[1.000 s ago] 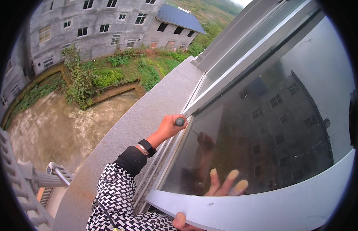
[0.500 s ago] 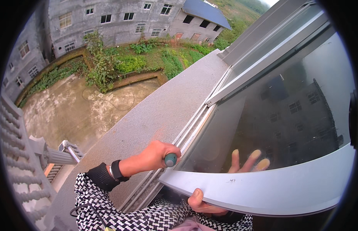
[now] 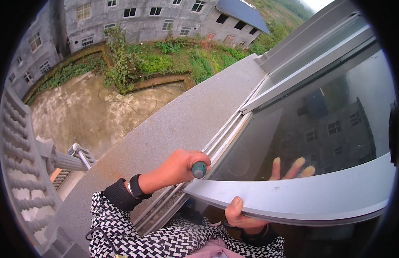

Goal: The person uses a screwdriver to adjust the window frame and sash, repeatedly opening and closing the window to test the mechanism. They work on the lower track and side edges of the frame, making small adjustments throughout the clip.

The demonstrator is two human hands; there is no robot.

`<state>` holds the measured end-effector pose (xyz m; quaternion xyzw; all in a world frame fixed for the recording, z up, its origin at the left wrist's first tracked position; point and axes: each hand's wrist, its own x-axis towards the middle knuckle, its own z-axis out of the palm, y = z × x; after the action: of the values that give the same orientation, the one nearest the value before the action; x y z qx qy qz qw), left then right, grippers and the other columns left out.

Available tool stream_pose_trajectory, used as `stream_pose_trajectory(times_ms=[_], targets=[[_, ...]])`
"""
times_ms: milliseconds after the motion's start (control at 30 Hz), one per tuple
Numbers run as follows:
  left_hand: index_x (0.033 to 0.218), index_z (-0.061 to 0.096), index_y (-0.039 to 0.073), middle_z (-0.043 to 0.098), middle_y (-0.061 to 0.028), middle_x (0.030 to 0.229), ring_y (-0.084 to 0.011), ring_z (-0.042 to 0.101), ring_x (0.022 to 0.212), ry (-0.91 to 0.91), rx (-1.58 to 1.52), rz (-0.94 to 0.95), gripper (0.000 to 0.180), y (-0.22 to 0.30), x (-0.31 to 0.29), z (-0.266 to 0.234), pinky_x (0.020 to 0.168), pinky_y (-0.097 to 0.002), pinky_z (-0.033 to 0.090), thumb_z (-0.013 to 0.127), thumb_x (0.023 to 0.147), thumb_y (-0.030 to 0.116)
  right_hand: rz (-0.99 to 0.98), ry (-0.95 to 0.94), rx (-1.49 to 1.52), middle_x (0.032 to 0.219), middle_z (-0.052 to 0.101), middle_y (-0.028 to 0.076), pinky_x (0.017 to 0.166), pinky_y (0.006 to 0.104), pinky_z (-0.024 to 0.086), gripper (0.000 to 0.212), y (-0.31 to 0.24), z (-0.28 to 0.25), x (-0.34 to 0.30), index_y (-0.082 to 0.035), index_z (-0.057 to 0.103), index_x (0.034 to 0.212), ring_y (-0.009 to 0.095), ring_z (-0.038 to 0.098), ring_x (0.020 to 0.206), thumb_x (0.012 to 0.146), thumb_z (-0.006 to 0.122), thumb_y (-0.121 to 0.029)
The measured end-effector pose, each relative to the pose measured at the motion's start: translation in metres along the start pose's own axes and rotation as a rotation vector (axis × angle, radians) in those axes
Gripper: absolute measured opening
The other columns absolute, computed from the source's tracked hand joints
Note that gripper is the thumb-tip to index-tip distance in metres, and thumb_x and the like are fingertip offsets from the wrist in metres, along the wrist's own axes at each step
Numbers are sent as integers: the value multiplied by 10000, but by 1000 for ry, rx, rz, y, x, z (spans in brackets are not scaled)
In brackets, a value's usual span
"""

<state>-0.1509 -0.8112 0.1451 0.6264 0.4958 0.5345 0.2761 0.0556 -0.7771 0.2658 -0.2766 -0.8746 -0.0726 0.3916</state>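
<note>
My left hand (image 3: 180, 167) is closed round a tool with a dark green handle (image 3: 199, 170), its rounded grey end toward me. The fist hides the rest of the tool, so I cannot tell its exact kind. It is right beside the corner of a sliding window sash (image 3: 302, 191), over the window track (image 3: 163, 208). My right hand (image 3: 246, 220) grips the sash's pale metal frame, thumb on the near edge. Its other fingers show through the dark glass (image 3: 319, 133), on the far side of the pane.
A rough grey ledge (image 3: 173, 122) runs along the outside of the track. Another sash frame (image 3: 307, 71) stands further up the opening. Beyond the ledge there is a drop to a concrete yard (image 3: 79, 112), with a balustrade (image 3: 25, 172) at left and grey buildings (image 3: 135, 26) behind garden plants.
The view has shifted, so the scene lies further right. Both hands and the sash's near frame appear higher in the picture. Each hand keeps its hold.
</note>
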Motion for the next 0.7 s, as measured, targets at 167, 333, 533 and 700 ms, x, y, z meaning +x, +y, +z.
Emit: stream_pose_trajectory(times_ms=[167,333,533,700], targets=[[913,704,70,704,-92,811,-244,687,709,-71,-99,-110,109,3,-16,-7,658,-337,533,782,883,139,6,-3,-2,1684,-25,311,1093,639,447,1258,-3,2,2,-153,-223,1630,564,204,1517,786,639,-511],[902,702,66,712,-83,804,-232,675,699,-31,-193,-153,117,28,-41,-32,665,-311,533,783,889,150,30,-6,-15,1682,-37,315,1101,643,439,1271,-11,-1,7,-138,-232,1625,562,192,1521,783,643,-517],[948,728,75,767,-69,938,-196,729,823,22,-112,-50,100,6,-5,-1,745,-301,569,794,876,95,108,-209,-181,1681,-47,318,1117,637,426,1282,-17,-15,9,-114,-233,1621,560,184,1524,783,647,-521],[923,687,81,699,-83,850,-284,693,763,75,-29,90,98,-12,-17,20,660,-357,541,767,886,124,50,-12,12,1682,-49,317,1124,630,423,1285,-9,1,5,-103,-232,1619,547,183,1530,789,649,-534]])
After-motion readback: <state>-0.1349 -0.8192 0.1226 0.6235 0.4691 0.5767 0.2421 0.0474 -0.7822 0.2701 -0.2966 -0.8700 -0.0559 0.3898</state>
